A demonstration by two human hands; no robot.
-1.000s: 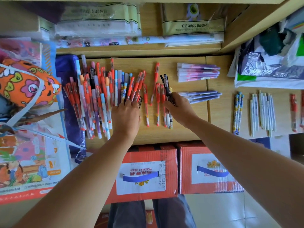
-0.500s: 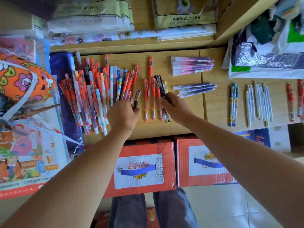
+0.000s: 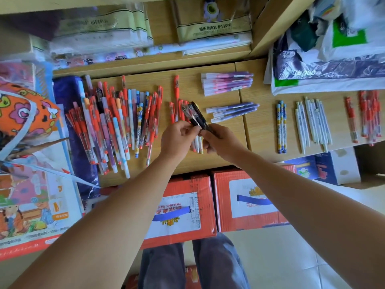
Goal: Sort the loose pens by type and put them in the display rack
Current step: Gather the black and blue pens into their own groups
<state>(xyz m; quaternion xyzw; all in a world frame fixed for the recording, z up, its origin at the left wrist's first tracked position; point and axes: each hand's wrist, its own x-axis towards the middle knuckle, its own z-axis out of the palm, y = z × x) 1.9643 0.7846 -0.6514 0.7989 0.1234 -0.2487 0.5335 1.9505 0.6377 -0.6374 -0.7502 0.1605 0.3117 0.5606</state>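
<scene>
A loose heap of mixed pens (image 3: 116,122), mostly red with some blue and white ones, lies on the wooden shelf (image 3: 225,155) at the left. My right hand (image 3: 220,140) grips a small bunch of black pens (image 3: 198,116) that point up and away. My left hand (image 3: 177,136) pinches a black pen at the bunch's lower end, so both hands meet there. A few red pens (image 3: 176,105) lie just behind the hands. Sorted groups lie to the right: pink-purple pens (image 3: 227,83), purple pens (image 3: 233,111), blue patterned pens (image 3: 281,126), white pens (image 3: 312,124), red pens (image 3: 366,115).
Two red cartons (image 3: 250,197) stand under the shelf's front edge. Packaged paper goods (image 3: 210,32) fill the shelf behind. An orange patterned bag (image 3: 23,113) and a picture box (image 3: 27,205) sit at the left. Plastic bags (image 3: 329,65) pile up at the right.
My left hand left the mixed heap with a black pen and moved right to meet my right hand, which kept its black pens raised above the shelf.
</scene>
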